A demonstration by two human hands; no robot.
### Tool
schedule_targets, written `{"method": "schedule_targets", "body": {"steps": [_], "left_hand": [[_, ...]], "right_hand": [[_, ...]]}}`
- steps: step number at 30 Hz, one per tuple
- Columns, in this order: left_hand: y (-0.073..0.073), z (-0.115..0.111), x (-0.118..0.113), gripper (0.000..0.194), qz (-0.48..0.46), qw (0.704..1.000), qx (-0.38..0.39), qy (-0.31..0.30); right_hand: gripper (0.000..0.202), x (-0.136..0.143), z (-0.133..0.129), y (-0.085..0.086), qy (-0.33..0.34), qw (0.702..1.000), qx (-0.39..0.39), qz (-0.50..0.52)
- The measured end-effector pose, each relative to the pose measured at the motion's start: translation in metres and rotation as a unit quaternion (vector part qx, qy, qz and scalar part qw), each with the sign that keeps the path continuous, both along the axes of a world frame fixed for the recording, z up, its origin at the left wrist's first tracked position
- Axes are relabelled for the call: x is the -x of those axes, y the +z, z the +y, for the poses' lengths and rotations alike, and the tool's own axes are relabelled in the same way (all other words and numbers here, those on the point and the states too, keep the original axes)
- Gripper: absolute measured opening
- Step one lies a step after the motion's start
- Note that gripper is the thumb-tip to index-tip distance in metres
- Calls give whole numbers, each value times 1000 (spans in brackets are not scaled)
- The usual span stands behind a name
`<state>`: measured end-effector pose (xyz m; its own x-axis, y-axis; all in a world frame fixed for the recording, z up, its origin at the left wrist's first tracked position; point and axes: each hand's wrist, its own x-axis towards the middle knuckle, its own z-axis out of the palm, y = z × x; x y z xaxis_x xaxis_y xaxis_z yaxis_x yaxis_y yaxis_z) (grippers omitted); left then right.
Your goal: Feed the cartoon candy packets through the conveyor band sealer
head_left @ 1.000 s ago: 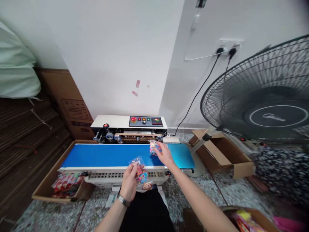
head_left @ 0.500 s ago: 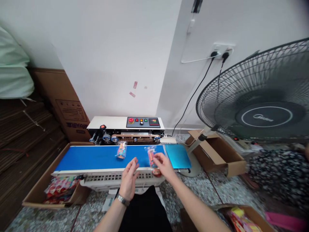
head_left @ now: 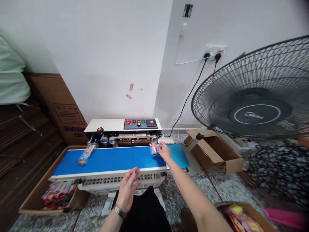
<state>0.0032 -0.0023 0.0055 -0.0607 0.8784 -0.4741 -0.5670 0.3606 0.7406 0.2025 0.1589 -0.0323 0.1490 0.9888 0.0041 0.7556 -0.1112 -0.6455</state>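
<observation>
My right hand [head_left: 164, 151] pinches a clear plastic packet [head_left: 154, 149] with a small pink and red item inside. The packet's top edge is up at the right end of the sealing machine [head_left: 120, 125], over the blue conveyor belt [head_left: 116, 158]. A second filled packet [head_left: 87, 154] lies tilted on the belt's left part, its top end by the machine's rollers. My left hand [head_left: 128, 188], with a watch [head_left: 120, 211] on the wrist, hovers before the belt's front edge. It holds nothing, and its thumb stands apart from the loosely bent fingers.
A cardboard box [head_left: 31, 201] of colourful packets stands under the belt's left end; another box [head_left: 220, 206] with packets is at lower right. A large fan [head_left: 256, 116] stands at right, near an open carton [head_left: 214, 154]. A person in patterned clothing [head_left: 277, 170] is at far right.
My right hand has moved the packet up and back to the machine's right end. The other packet has travelled left along the belt. My left hand has hardly moved.
</observation>
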Motion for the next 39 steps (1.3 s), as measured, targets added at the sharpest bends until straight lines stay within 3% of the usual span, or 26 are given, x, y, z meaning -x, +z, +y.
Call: {"method": "schedule_targets", "body": {"steps": [3, 5, 8, 10, 14, 17, 20, 23, 27, 29, 32, 35, 39], "left_hand": [[1, -5, 3, 36, 7, 1000, -1, -15], [0, -12, 7, 34, 11, 999, 4, -33], [-4, -26, 15, 31, 15, 998, 31, -61], [-7, -32, 18, 30, 20, 995, 44, -84], [-10, -42, 13, 28, 24, 992, 56, -114], [-6, -48, 1, 26, 30, 990, 60, -122], [0, -53, -11, 25, 39, 988, 57, -138], [3, -56, -21, 25, 49, 986, 48, -153], [1, -61, -31, 27, 54, 982, 44, -178], [-1, -64, -37, 28, 55, 979, 48, -189], [-1, -69, -46, 30, 53, 975, 53, -207], [2, -74, -54, 33, 52, 972, 52, -224], [2, -78, -57, 34, 51, 969, 51, -235]], "right_hand": [[38, 0, -21, 17, 31, 999, -6, 8], [39, -16, -47, 33, 68, 997, -20, 16], [37, -64, -94, 57, 88, 996, -30, 6], [35, -108, -131, 67, 46, 999, -11, -22], [31, -188, -216, 66, -73, 990, 70, -94], [21, -218, -278, 49, -80, 982, 137, -102], [14, -222, -328, 29, -65, 978, 181, -85], [22, -212, -372, 16, -67, 975, 202, -65], [46, -191, -425, 10, -35, 974, 217, -56], [62, -179, -446, 6, -50, 967, 233, -90], [74, -162, -463, -4, -123, 950, 256, -133], [71, -151, -465, -16, -183, 941, 254, -131], [72, -143, -455, -27, -200, 932, 281, -114]]}}
